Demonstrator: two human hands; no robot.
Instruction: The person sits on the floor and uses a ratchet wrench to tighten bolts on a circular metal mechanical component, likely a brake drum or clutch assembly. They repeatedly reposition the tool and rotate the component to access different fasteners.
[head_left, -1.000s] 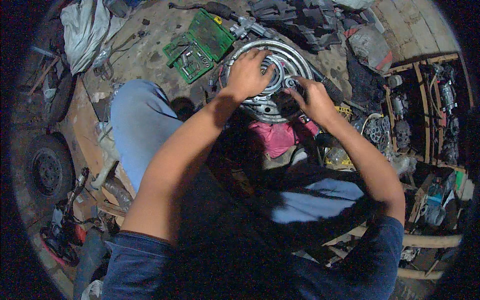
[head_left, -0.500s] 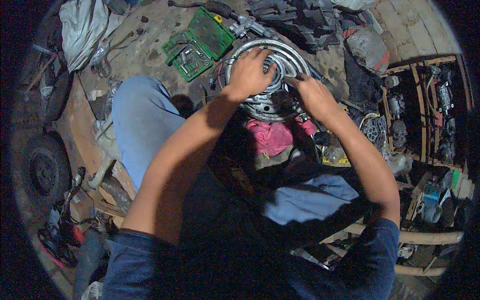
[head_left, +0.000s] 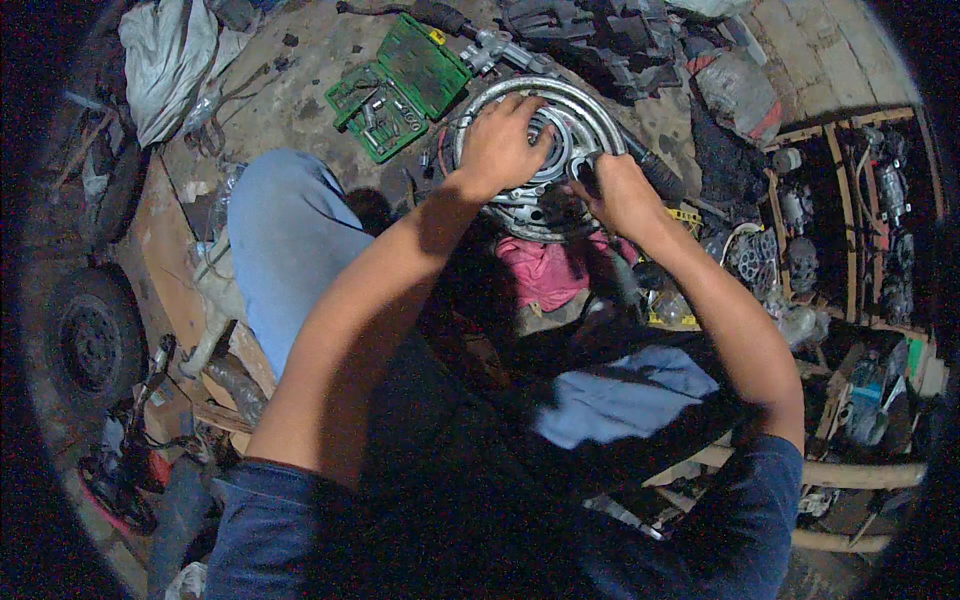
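Note:
A round silvery metal wheel part (head_left: 598, 112) with a pale ring (head_left: 560, 150) at its middle lies on the floor in front of me. My left hand (head_left: 503, 145) rests flat on its left side, the fingers stretched and slightly apart over the ring. On the right side of the wheel part, my right hand (head_left: 622, 192) is closed round a dark piece, its end beside the ring. Its kind is hidden by the fingers and shadow. A crumpled pink cloth (head_left: 545, 272) lies against the near edge of the wheel part.
An open green socket case (head_left: 425, 75) lies beyond my left hand. A metal shaft part (head_left: 495, 50) sits behind the wheel part. At the far left stands a tyre (head_left: 92, 340). A wooden rack (head_left: 842, 200) of metal parts is on the right. My bent knee (head_left: 290, 220) rises at left.
My right hand has turned and shifted slightly right, and the dark piece in it now points differently. My left hand stays on the wheel part.

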